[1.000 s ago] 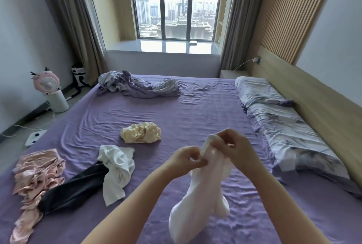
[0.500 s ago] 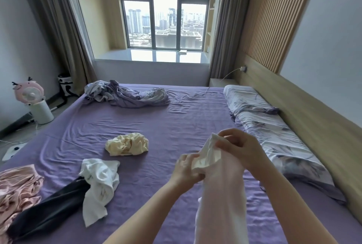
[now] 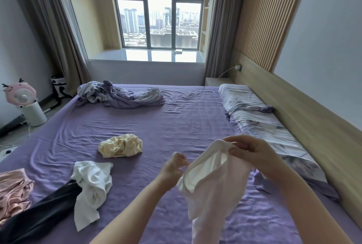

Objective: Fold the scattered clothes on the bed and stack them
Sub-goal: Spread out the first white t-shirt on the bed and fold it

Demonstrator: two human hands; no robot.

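Your right hand [image 3: 252, 153] is up over the bed [image 3: 186, 122], fingers [image 3: 238, 144] pinching the top edge of the pale pink garment [image 3: 213, 190]. It hangs from that grip, opening facing you, lower end running out of frame at the bottom. Your left hand [image 3: 173, 167] sits just beside the garment's left edge, fingers curled; looks like they're pinching the hem, but the view's blurry there, so I can't say for sure.

On the sheet to your left: yellow garment [image 3: 120, 147] crumpled mid-bed, white garment [image 3: 92, 187] nearer you, its lower part lying over the black garment [image 3: 39, 218]. Pink satin garment [image 3: 13, 190] bunched at the left edge, touching the black one. Purple-grey bedding heap [image 3: 119, 96] at the far end by the window. Floral pillows [image 3: 260, 124] run along the headboard on your right.
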